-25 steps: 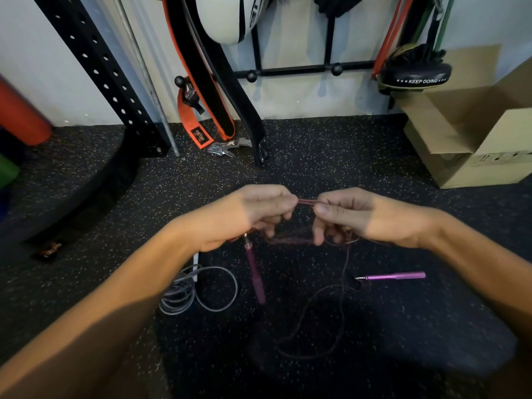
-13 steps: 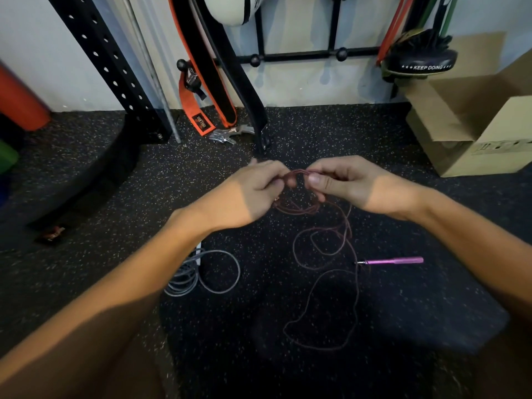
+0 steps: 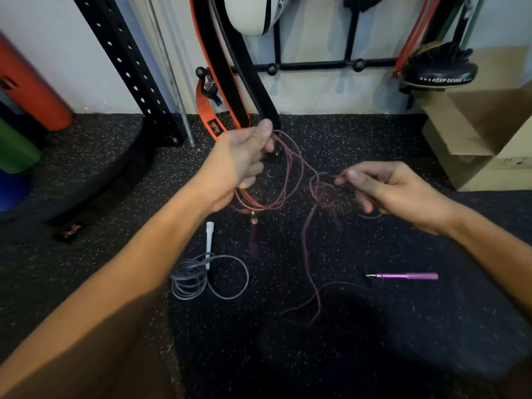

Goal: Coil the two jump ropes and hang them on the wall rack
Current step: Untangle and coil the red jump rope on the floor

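My left hand [image 3: 240,161] grips a few loops of the thin pink jump rope [image 3: 290,168]; one purple handle [image 3: 254,236] dangles below the loops. To the right, my right hand [image 3: 383,187] pinches the same rope where it is tangled. The remaining cord trails down to the floor and runs to the other purple handle [image 3: 406,275], which lies flat. A grey jump rope [image 3: 198,279] with a white handle [image 3: 209,240] sits coiled on the floor under my left forearm. The black wall rack [image 3: 316,65] with round pegs is on the wall ahead.
An orange-and-black belt [image 3: 218,90] and a black strap hang from the rack down to the floor. A black perforated steel post [image 3: 129,70] stands at left, with orange and green rollers beyond it. An open cardboard box [image 3: 483,131] stands at right. Black speckled rubber floor.
My hands were together on the rope; they have now drawn apart, the left rising with the loops, the right moving right along the cord. The dangling handle shows again.
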